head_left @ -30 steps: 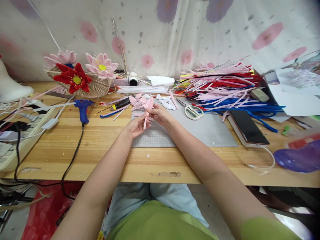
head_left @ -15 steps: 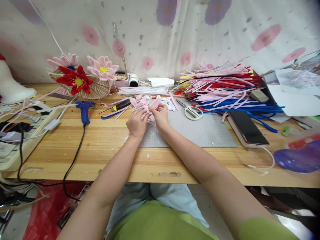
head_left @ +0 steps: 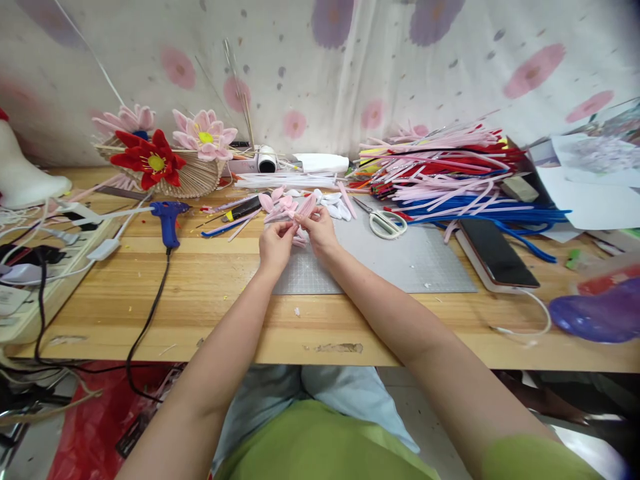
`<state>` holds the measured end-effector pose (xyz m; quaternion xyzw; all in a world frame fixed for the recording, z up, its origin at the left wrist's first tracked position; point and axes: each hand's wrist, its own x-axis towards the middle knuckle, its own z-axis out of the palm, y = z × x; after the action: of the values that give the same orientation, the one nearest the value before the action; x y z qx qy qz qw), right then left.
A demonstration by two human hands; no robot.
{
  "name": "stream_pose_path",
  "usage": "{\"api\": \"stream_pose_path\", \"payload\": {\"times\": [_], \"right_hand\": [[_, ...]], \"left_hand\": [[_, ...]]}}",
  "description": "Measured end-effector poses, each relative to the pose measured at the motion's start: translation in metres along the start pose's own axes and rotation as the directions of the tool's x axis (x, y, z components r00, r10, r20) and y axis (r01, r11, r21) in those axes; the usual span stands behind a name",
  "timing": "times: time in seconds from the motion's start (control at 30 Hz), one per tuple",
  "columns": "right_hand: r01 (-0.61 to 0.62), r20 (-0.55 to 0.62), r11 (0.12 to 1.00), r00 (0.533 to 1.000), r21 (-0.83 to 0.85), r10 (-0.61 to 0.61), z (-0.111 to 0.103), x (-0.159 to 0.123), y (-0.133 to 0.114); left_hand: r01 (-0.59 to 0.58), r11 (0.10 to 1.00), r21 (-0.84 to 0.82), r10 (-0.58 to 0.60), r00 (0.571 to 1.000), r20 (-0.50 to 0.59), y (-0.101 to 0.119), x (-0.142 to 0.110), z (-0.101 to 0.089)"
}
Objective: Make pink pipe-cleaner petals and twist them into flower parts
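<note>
The grip of both hands is closed on one small pink petal (head_left: 306, 205); the fingertips of the left hand (head_left: 277, 247) pinch at its lower end, while the right hand (head_left: 323, 230) holds it from the other side, its fingers bent around it; the exact finger contacts are too small to tell. The petal is held between the hands, over the left part of a grey cutting mat (head_left: 400, 267) on the wooden bench (head_left: 150, 300).

Just beyond the hands lie more pink petals (head_left: 275, 202) and, to their right, white petals (head_left: 337, 208); a black and yellow cutter (head_left: 245, 209) lies left of the pink ones; scissors (head_left: 387, 225) with pale handles rest on the mat, well apart from the hands; behind them is a heap of fuzzy stems (head_left: 440, 163) in pink, red and blue, with a phone (head_left: 497, 253) in front of its right end; a blue glue gun (head_left: 170, 223) lies at the left, near a red flower (head_left: 150, 161).
</note>
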<state>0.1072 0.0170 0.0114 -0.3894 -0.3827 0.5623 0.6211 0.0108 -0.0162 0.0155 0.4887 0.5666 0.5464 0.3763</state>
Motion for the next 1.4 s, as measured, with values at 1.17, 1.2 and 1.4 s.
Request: {"api": "stream_pose_path", "payload": {"times": [1.17,1.2,1.4], "right_hand": [[-0.245,0.176,0.967,0.951,-0.068,0.254,-0.005,-0.001,-0.014],[-0.228,0.145,0.971,0.961,-0.073,0.237,-0.006,0.0,-0.013],[-0.033,0.046,0.987,0.998,-0.159,0.041,-0.006,0.001,-0.007]], "left_hand": [[0.504,0.752,-0.425,-0.301,0.836,0.459,0.008,-0.003,-0.01],[0.471,0.796,-0.379,-0.295,0.85,0.436,0.007,-0.003,-0.009],[0.268,0.94,-0.211,-0.205,0.939,0.277,0.004,-0.008,-0.001]]}}
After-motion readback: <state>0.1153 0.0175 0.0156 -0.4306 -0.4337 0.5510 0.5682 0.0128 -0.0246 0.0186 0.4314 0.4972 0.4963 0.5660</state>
